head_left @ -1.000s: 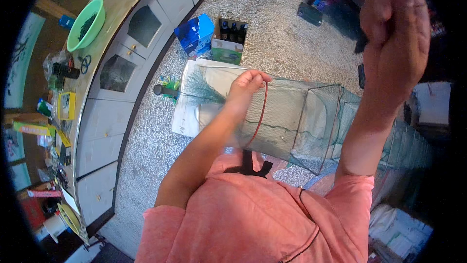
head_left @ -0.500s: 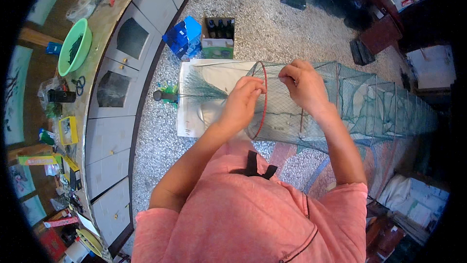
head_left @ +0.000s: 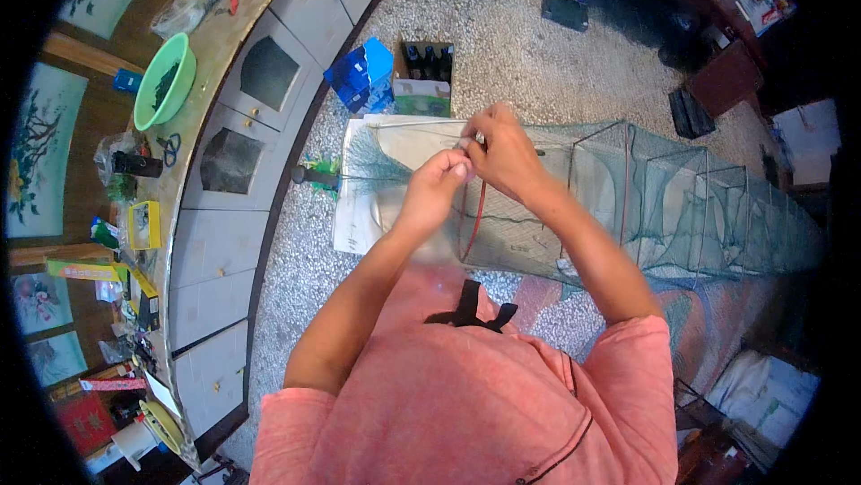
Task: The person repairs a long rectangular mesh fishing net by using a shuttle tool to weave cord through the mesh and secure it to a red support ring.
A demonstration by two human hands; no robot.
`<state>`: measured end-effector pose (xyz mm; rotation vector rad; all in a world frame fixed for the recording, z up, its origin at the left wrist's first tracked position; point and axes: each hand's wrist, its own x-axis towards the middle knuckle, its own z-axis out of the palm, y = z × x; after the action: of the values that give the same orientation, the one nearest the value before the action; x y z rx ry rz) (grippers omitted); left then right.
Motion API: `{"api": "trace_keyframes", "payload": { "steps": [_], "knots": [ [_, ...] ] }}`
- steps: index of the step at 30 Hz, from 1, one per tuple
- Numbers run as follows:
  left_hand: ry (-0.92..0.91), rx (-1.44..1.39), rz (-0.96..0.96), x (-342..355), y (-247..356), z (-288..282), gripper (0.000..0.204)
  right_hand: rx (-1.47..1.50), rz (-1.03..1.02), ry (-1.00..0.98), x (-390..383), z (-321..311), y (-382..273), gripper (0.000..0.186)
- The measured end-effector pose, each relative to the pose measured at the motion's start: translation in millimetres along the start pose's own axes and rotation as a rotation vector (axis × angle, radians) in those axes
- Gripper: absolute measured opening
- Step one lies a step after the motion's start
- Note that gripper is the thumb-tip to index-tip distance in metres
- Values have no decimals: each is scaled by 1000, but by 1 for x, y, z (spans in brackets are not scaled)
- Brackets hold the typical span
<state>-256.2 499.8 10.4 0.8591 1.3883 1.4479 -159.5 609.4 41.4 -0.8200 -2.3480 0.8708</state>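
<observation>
The left hand (head_left: 434,187) pinches the red hoop (head_left: 477,218) near its top, and now the right hand (head_left: 508,155), clear of it half a second ago, comes in fingertip to fingertip; whether it grips anything can't be told. Green netting (head_left: 665,194) runs off to the right of the grip, and this looks like two-handed work on the rim now.

No wording can be made out clearly; the small marks on the red sheet (head_left: 88,423) and the green-and-yellow packet (head_left: 88,271) are too blurred.
</observation>
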Motion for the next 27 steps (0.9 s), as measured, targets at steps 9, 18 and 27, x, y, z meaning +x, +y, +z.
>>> {"api": "trace_keyframes", "payload": {
  "steps": [9, 18, 27],
  "knots": [
    [-7, -69, 2, -4, -16, 0, 14, -518, -199, -168, 19, 6, -21, 15],
    [106, 271, 353, -5, 16, 23, 64, 225, -663, 496, 67, -79, -138, 11],
    [-42, 182, 325, -4, 12, 8, 17, 456, -418, 279, -3, -129, -123, 9]
  ]
}}
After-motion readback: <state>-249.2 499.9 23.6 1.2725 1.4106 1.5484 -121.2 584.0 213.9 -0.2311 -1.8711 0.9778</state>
